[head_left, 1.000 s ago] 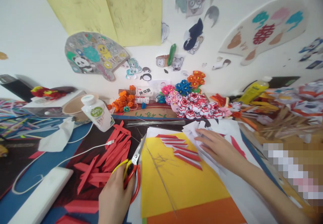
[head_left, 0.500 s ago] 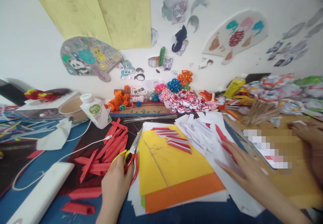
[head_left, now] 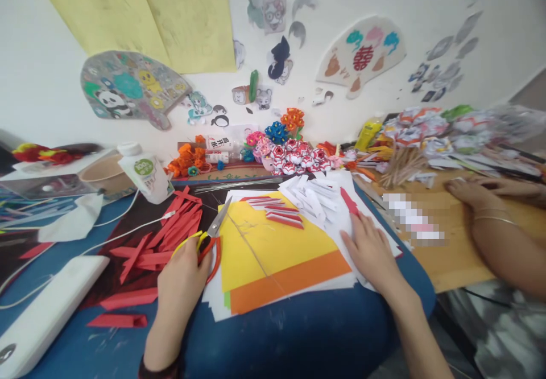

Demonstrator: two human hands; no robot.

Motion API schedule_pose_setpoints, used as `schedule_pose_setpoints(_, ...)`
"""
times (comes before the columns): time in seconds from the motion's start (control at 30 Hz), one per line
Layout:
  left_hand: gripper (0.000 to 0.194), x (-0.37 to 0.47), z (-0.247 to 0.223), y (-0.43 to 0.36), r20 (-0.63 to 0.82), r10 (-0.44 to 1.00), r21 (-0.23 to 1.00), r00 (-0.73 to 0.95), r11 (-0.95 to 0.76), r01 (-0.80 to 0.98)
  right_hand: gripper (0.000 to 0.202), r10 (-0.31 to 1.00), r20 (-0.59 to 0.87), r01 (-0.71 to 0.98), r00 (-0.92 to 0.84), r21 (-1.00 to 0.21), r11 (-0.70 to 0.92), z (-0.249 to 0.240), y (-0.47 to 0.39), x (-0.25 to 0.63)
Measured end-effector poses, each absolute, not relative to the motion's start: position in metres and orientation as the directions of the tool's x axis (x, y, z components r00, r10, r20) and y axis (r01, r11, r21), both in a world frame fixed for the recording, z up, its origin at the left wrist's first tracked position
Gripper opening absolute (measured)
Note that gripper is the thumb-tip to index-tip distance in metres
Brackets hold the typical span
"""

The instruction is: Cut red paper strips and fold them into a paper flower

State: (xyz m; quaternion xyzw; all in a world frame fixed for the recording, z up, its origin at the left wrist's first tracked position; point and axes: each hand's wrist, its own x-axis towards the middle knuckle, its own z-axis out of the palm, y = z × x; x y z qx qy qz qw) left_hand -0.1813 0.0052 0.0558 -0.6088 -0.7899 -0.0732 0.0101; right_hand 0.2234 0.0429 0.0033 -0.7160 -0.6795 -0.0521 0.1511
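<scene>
My left hand (head_left: 184,274) is closed around the handles of a pair of scissors (head_left: 218,221), one loop yellow and the other orange-red. The blades are nearly together and point away from me over the left edge of a yellow sheet (head_left: 239,248). My right hand (head_left: 372,249) lies flat with fingers stretched out on white paper (head_left: 362,281). A red paper piece (head_left: 348,200) lies at its fingertips. Small red-and-white folded strips (head_left: 285,217) rest on the yellow sheet, with white folded strips (head_left: 313,200) beyond. Folded red paper pieces (head_left: 174,228) are heaped left of the scissors.
A white bottle (head_left: 145,175), a white power strip (head_left: 51,316) and a cable (head_left: 123,232) are on the left. Paper flowers (head_left: 298,160) line the back by the wall. At right, another person's hands (head_left: 482,197) rest on a wooden table (head_left: 452,271).
The view has swung right, so everything sits further left. My right hand has come down flat on the white paper, nearer me. My left hand keeps the scissors in about the same place.
</scene>
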Motion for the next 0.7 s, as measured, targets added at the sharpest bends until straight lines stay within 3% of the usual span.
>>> schedule_pose_setpoints(0.17,0.041,-0.182,0.054,0.004,0.120,0.961,0.121,-0.249,0.235,0.964,0.068,0.939,0.315,0.987,0.137,-0.128,-0.101,0.015,0.050,0.222)
schedule_pose_setpoints(0.4,0.039,-0.179,0.060,0.002,0.105,0.959,0.135,-0.263,0.248,0.959,0.071,0.947,0.319,0.990,-0.044,-0.115,0.085,0.009,0.017,0.209)
schedule_pose_setpoints(0.7,0.038,-0.179,0.059,-0.002,0.154,0.946,0.181,-0.286,0.257,0.949,0.072,0.957,0.286,0.983,0.038,-0.183,0.015,-0.004,0.048,0.217)
